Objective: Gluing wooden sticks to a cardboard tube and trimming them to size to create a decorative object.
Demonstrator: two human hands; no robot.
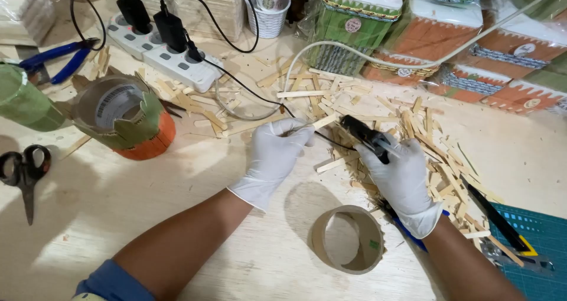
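Wood table (177, 218) fills the view, w/ a green cutting mat (540, 242) at near right corner. Far right: stack of wrapped, finished boxes (437, 35), green and orange stick cladding, white lids, under clear film. Judging by those, plenty of units are done already. Far left-centre: white power strip (159, 56) w/ two black plugs in.

Left of centre: a round container (133, 121) lying on its side, clad in orange and green sticks, clear film over its mouth; can't tell what's inside. That one looks clad, or nearly so. A green cylinder (23, 103) sits further left, partly out of frame. Small white basket (269, 11) at far centre holds a roll of tape.

Near you, between your forearms: bare cardboard ring (348, 239), standing on the table, nothing in it, no sticks on it. My read: its cladding isn't started.

Big loose heap of flat wooden sticks (413, 135) spreads from centre to right.

Your left hand (274, 156), white glove, pinches one wooden stick (316, 124) at fingertips, at the near edge of the heap. Your right hand (404, 180), also gloved, is wrapped round a black glue gun (366, 137), nozzle pointing at that stick, close to it; contact not clear. Gun's cord runs far-left toward the strip.

Small stuff: black scissors (23, 174) at left edge, blue-handled pliers (56, 56) far left, a black-and-yellow cutter (499, 221) at the mat's edge.
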